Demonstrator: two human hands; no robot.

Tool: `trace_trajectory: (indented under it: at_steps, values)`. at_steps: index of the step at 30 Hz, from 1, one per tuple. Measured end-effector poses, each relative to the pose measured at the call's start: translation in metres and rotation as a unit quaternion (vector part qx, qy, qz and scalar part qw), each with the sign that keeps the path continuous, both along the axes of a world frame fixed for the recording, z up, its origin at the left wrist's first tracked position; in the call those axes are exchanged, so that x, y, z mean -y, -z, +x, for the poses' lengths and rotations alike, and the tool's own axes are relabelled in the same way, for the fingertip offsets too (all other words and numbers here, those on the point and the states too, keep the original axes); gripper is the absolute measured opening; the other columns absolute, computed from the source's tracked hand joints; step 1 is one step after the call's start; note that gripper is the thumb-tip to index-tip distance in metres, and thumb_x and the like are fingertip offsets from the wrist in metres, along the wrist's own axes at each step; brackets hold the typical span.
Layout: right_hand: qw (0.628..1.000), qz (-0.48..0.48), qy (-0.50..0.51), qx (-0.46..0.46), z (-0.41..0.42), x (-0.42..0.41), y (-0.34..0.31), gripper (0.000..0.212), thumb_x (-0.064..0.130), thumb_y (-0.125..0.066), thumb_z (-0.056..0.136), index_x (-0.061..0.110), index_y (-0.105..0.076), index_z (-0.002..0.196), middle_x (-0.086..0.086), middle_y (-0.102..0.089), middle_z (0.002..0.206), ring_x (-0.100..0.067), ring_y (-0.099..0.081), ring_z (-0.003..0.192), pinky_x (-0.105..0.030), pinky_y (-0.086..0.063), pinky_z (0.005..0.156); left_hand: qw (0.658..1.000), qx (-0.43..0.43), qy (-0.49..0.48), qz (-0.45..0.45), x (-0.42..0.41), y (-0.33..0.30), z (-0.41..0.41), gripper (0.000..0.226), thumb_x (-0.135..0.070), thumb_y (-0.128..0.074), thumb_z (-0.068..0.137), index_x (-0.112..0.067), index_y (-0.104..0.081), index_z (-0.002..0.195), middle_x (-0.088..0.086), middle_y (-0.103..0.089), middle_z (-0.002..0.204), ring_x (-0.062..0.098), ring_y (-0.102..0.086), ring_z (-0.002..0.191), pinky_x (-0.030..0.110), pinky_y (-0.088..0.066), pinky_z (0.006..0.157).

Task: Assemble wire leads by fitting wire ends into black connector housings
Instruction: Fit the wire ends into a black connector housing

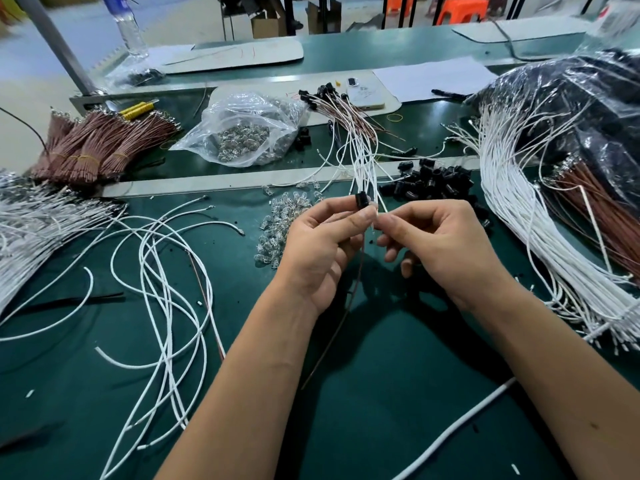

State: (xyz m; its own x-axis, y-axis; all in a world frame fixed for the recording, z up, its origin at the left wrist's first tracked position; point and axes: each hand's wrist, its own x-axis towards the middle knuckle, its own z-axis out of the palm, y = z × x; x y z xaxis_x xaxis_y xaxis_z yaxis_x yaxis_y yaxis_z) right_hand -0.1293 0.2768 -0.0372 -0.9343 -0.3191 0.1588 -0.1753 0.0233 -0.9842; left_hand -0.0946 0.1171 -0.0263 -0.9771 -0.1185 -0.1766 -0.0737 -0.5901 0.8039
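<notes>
The left hand (320,244) is pinching a small black plastic connector housing (362,199); the right hand (440,244) is pinching a thin white wire (375,216). Loose black housings (433,183) are lying just beyond the right hand on the dark green mat (381,410).

A single head-worn wide-angle camera looks forward and down, close above a green work mat (381,393) (straight lines bow near the edges). Beyond the mat, the view reaches the bench's far side and orange stools (460,10).

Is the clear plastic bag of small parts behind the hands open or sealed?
Cannot tell. The plastic bag lies crumpled on the bench, bulging with small clear parts, but its mouth is lost in folds and glare.
</notes>
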Motion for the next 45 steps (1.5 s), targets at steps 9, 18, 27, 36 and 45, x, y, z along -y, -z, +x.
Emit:
trace_trajectory:
  at_steps: [9, 18, 27, 36, 45]
  values:
    - [1.000, -0.009, -0.006, 0.015, 0.002, 0.003, 0.000, 0.009, 0.010, -0.077, 0.092, 0.016, -0.077, 0.085, -0.001, -0.068, 0.064, -0.009, -0.055, 0.052, -0.019, -0.039, 0.041, 0.999, 0.020, 0.049, 0.006, 0.000, -0.001, 0.000, 0.023, -0.003, -0.077, 0.066, -0.009, -0.066, 0.086, 0.006, -0.071, 0.074, 0.010, -0.065, 0.062, 0.015, -0.052, 0.058]
    - [0.961, 0.108, -0.240, 0.083, 0.002, -0.013, -0.010, 0.007, 0.015, -0.075, 0.086, 0.013, -0.071, 0.080, -0.006, -0.055, 0.056, -0.009, -0.044, 0.042, -0.017, -0.032, 0.038, 0.999, -0.034, -0.020, -0.027, 0.007, -0.003, -0.001, 0.022, -0.021, -0.077, 0.073, -0.009, -0.070, 0.090, 0.004, -0.070, 0.077, 0.007, -0.057, 0.058, 0.016, -0.049, 0.054]
    - [0.990, -0.001, -0.135, 0.044, 0.003, -0.001, -0.007, 0.027, 0.032, -0.074, 0.088, 0.005, -0.077, 0.084, -0.013, -0.049, 0.055, -0.013, -0.040, 0.039, -0.015, -0.025, 0.036, 0.996, -0.077, -0.001, -0.038, 0.003, -0.001, 0.000, 0.016, -0.017, -0.078, 0.073, -0.010, -0.070, 0.085, 0.006, -0.072, 0.078, 0.010, -0.060, 0.058, 0.022, -0.053, 0.058]
    - [0.991, 0.006, -0.117, 0.071, 0.004, 0.012, 0.002, 0.035, 0.022, -0.060, 0.105, -0.010, -0.066, 0.093, -0.002, -0.054, 0.053, -0.008, -0.046, 0.036, -0.014, -0.025, 0.032, 0.995, -0.035, -0.040, -0.079, 0.002, 0.000, -0.002, 0.018, -0.013, -0.077, 0.078, -0.007, -0.070, 0.094, 0.004, -0.070, 0.074, 0.012, -0.060, 0.056, 0.021, -0.053, 0.053]
    - [0.982, 0.030, -0.172, 0.074, 0.000, -0.007, -0.005, 0.028, 0.021, -0.064, 0.100, 0.007, -0.071, 0.076, -0.006, -0.060, 0.058, -0.010, -0.046, 0.036, -0.012, -0.024, 0.033, 0.995, -0.053, -0.023, -0.086, -0.004, 0.001, 0.002, 0.028, -0.014, -0.079, 0.066, -0.008, -0.071, 0.092, 0.007, -0.073, 0.083, 0.013, -0.067, 0.068, 0.022, -0.057, 0.066]
